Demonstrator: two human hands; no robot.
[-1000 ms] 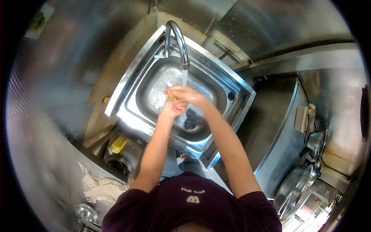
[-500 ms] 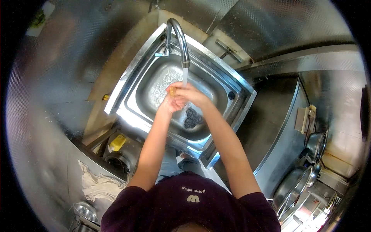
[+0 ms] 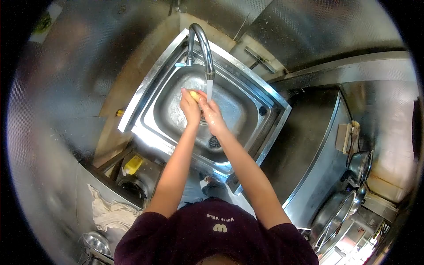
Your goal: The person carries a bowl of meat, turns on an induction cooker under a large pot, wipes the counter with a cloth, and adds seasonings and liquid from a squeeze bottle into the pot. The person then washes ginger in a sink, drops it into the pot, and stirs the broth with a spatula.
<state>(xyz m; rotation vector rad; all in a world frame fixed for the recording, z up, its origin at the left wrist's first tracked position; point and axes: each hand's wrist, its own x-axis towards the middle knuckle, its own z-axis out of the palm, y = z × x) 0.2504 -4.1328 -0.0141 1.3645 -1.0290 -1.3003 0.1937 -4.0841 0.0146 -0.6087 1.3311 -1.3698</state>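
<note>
Under the faucet, my two hands are brought together over the sink basin. My left hand is closed around a small smooth yellow lump, whose exact kind I cannot make out. My right hand, wet and closed, presses against the same lump from the right. Running water falls beside the right hand's fingers. A dark scouring pad lies in the basin below the right wrist, partly hidden by the forearm.
Right of the sink stands a metal counter, with pans beyond it. A yellow bottle stands at lower left, near a crumpled cloth. The sink's raised metal rim surrounds the basin.
My hands have turned from lying across each other to side by side, fingers pointing up the basin. The yellow lump has shifted slightly up and left. Water still runs.
</note>
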